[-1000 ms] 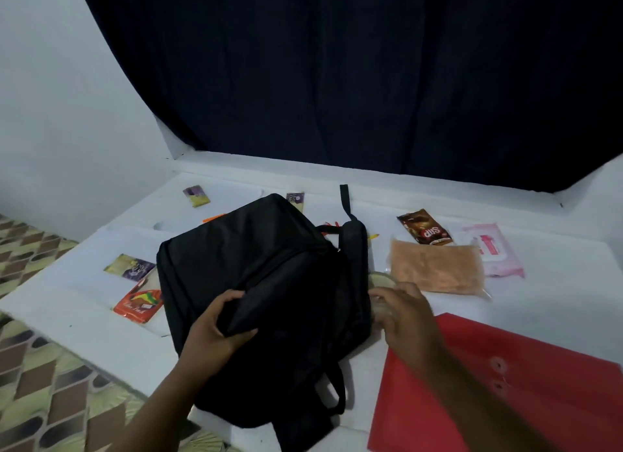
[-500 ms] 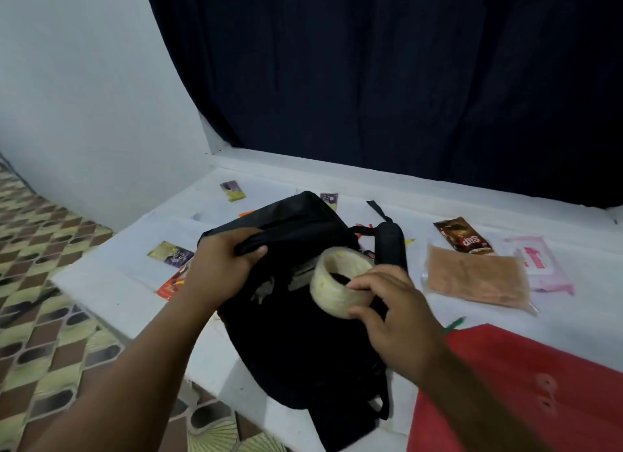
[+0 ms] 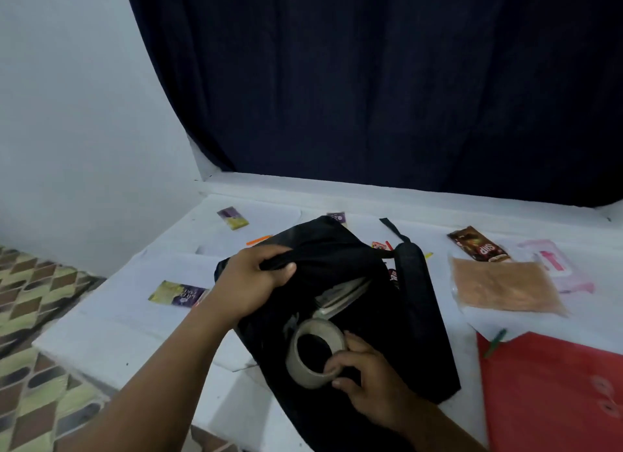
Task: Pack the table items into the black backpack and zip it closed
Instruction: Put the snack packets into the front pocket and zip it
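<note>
Early stage. Your left hand grips flap of black backpack, mid-table, mouth open. Your right hand pinches tape roll at opening. Left: snack packet, tan pouch, wipes, red folder, far-left sachets, zip.

Black backpack lying on the white table, mouth pulled open, papers showing inside. Roll of clear tape held at the opening. Still out on the table: brown snack packet, tan pouch, pink wipes pack, red folder.
</note>
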`<act>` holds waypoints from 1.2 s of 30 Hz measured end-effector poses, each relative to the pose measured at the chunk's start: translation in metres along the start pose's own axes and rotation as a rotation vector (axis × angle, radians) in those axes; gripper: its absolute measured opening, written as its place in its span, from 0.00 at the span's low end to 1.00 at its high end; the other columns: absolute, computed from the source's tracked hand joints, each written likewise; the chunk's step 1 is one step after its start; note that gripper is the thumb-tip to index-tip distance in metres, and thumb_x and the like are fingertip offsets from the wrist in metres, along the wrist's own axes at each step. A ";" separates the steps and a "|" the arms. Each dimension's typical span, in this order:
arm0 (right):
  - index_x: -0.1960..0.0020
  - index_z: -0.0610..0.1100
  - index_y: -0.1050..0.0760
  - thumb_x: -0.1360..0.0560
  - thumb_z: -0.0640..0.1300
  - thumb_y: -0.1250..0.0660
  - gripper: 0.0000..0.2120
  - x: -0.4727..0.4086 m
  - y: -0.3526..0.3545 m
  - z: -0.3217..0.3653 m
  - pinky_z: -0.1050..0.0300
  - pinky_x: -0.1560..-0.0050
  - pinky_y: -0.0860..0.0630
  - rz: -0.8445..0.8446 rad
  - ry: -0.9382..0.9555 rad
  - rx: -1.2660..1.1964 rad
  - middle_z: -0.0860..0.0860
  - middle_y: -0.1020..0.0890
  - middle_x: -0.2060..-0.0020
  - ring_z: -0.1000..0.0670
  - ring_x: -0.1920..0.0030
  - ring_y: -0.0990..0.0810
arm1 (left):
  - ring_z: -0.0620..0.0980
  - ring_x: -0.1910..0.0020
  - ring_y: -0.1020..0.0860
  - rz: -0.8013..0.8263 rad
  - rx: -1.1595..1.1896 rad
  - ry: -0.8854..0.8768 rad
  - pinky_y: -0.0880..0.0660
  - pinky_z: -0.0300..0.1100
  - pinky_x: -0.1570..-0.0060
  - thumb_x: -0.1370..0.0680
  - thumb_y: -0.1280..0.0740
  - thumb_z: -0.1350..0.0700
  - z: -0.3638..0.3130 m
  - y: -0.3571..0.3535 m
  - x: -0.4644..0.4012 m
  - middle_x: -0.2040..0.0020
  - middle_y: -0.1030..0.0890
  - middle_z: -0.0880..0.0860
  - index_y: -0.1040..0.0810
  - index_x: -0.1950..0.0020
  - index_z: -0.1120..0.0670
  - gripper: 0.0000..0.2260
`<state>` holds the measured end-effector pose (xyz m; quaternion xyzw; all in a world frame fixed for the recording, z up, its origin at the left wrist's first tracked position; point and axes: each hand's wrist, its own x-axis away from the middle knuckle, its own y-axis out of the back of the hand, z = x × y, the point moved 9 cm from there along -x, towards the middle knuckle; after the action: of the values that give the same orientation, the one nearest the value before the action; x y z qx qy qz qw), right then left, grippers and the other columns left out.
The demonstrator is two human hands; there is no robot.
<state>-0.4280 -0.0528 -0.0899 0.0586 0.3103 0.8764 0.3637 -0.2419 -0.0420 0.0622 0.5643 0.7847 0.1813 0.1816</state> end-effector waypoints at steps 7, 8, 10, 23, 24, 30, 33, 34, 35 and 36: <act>0.32 0.66 0.39 0.30 0.52 0.26 0.33 -0.004 -0.018 0.010 0.60 0.30 0.32 -0.049 -0.159 -0.055 0.59 0.26 0.32 0.63 0.30 0.31 | 0.50 0.50 0.16 0.220 0.215 0.028 0.23 0.48 0.45 0.20 0.31 0.58 0.019 -0.046 0.001 0.52 0.14 0.50 0.15 0.49 0.50 0.05; 0.31 0.66 0.40 0.32 0.54 0.26 0.35 -0.003 -0.022 0.009 0.58 0.30 0.31 -0.050 -0.183 -0.039 0.57 0.26 0.32 0.62 0.30 0.30 | 0.52 0.50 0.16 0.240 0.249 0.049 0.22 0.48 0.45 0.20 0.31 0.59 0.021 -0.051 0.001 0.52 0.14 0.51 0.16 0.49 0.50 0.05; 0.33 0.71 0.41 0.34 0.57 0.26 0.36 0.003 -0.026 0.001 0.54 0.30 0.30 -0.079 -0.221 -0.013 0.57 0.26 0.32 0.62 0.31 0.29 | 0.52 0.50 0.16 0.273 0.288 0.067 0.22 0.48 0.46 0.21 0.30 0.59 0.026 -0.058 0.003 0.52 0.14 0.52 0.16 0.49 0.50 0.05; 0.56 0.51 0.19 0.23 0.37 0.32 0.10 0.065 0.053 -0.003 0.70 0.59 0.25 -0.519 -0.508 0.086 0.58 0.18 0.65 0.62 0.60 0.19 | 0.40 0.40 0.21 0.262 0.226 -0.125 0.28 0.35 0.38 0.22 0.32 0.44 0.046 -0.041 0.005 0.42 0.17 0.43 0.31 0.27 0.39 0.24; 0.55 0.52 0.20 0.22 0.37 0.34 0.11 0.079 0.072 0.002 0.69 0.59 0.25 -0.679 -0.506 0.056 0.58 0.18 0.65 0.61 0.60 0.19 | 0.40 0.40 0.21 0.132 0.197 -0.127 0.28 0.36 0.37 0.22 0.33 0.45 0.053 -0.024 -0.003 0.42 0.17 0.43 0.29 0.29 0.40 0.21; 0.39 0.52 0.23 0.15 0.52 0.46 0.15 0.099 0.092 -0.010 0.59 0.45 0.27 -0.989 -0.683 -0.413 0.55 0.19 0.45 0.49 0.42 0.21 | 0.58 0.20 0.52 -0.031 -0.472 0.181 0.45 0.64 0.26 0.30 0.41 0.24 0.135 -0.004 -0.025 0.19 0.46 0.49 0.41 0.24 0.37 0.38; 0.39 0.51 0.21 0.16 0.60 0.53 0.25 0.091 0.089 -0.016 0.54 0.41 0.25 -0.995 -0.655 -0.696 0.52 0.16 0.45 0.51 0.42 0.19 | 0.58 0.20 0.54 -0.057 -0.447 0.170 0.47 0.66 0.25 0.33 0.49 0.22 0.144 -0.020 -0.014 0.18 0.51 0.49 0.47 0.21 0.37 0.42; 0.41 0.52 0.20 0.17 0.61 0.51 0.24 0.087 0.090 -0.021 0.56 0.45 0.24 -0.969 -0.625 -0.693 0.54 0.15 0.48 0.54 0.45 0.17 | 0.58 0.20 0.54 -0.085 -0.437 0.168 0.48 0.65 0.25 0.32 0.48 0.23 0.142 -0.022 -0.012 0.18 0.51 0.49 0.47 0.21 0.38 0.42; 0.42 0.52 0.20 0.18 0.61 0.45 0.19 0.079 0.094 -0.016 0.58 0.47 0.24 -0.899 -0.614 -0.625 0.56 0.14 0.50 0.56 0.47 0.17 | 0.58 0.19 0.53 -0.108 -0.430 0.174 0.48 0.65 0.25 0.31 0.47 0.25 0.139 -0.023 -0.009 0.18 0.51 0.50 0.46 0.21 0.38 0.40; 0.41 0.52 0.21 0.20 0.57 0.38 0.14 0.076 0.099 -0.019 0.58 0.49 0.24 -0.833 -0.618 -0.465 0.56 0.15 0.50 0.56 0.49 0.17 | 0.58 0.19 0.54 -0.122 -0.422 0.186 0.49 0.64 0.25 0.30 0.45 0.26 0.137 -0.025 -0.006 0.18 0.51 0.50 0.46 0.21 0.39 0.39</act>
<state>-0.5489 -0.0650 -0.0568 0.1033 -0.0148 0.6464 0.7558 -0.1937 -0.0447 -0.0686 0.4465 0.7754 0.3812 0.2328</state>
